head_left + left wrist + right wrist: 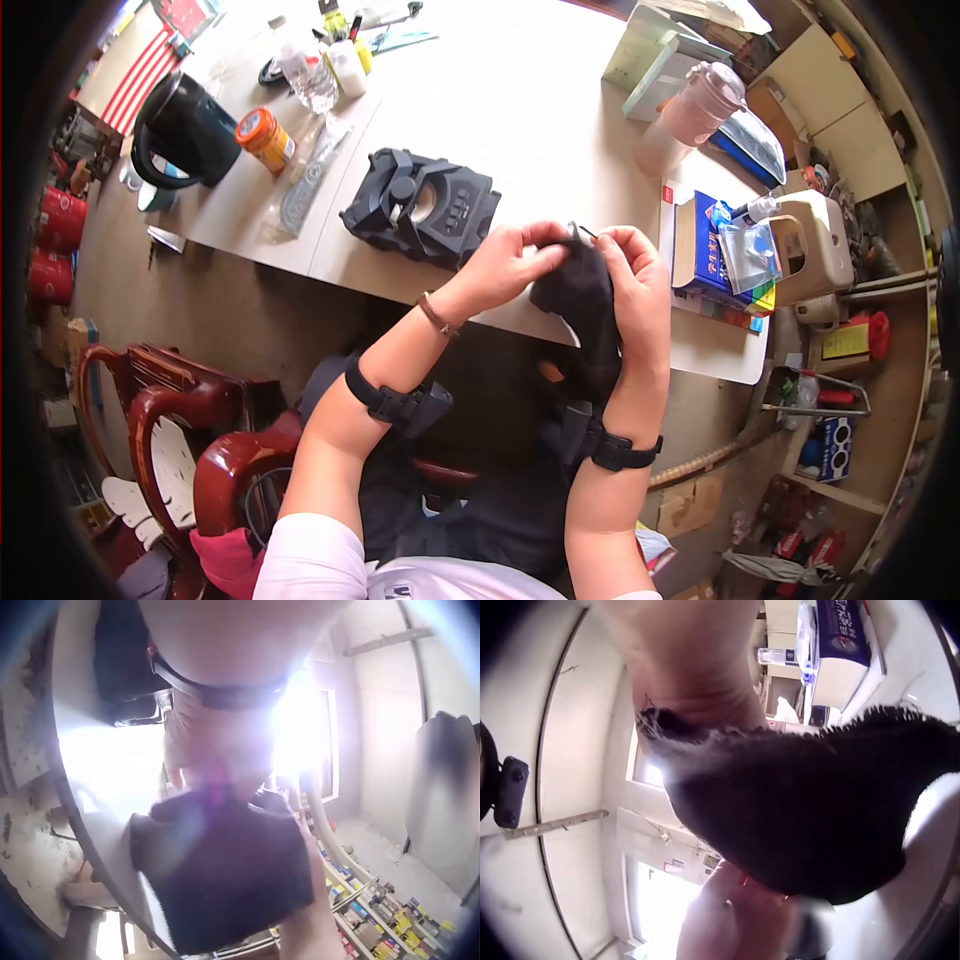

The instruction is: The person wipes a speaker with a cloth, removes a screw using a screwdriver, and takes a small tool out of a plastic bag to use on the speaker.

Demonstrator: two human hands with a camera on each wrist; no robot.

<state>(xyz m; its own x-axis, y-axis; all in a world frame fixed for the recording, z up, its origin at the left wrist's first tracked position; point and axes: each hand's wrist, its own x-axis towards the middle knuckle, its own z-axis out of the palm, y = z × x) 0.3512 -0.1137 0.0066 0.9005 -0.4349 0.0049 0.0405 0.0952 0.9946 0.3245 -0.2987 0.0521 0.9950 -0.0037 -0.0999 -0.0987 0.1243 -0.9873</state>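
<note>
A black cloth [585,300] hangs down from both hands over the table's front edge. My left hand [508,264] pinches its top edge between thumb and fingers; my right hand [636,280] pinches the top right beside it, the two sets of fingertips a little apart. Something small and thin shows between the fingertips, too small to tell. In the left wrist view the cloth [225,870] hides most of the fingers. The right wrist view shows a frayed edge on the cloth [795,802], with the right hand [697,667] above it.
On the white table [540,120] lie a black device [425,208], an orange-lidded jar [265,140], a dark kettle [190,130] and a plastic bottle [308,75]. At the right stand a pink bottle [692,110] and a blue book [708,240]. Red wooden chairs [190,410] are at the lower left.
</note>
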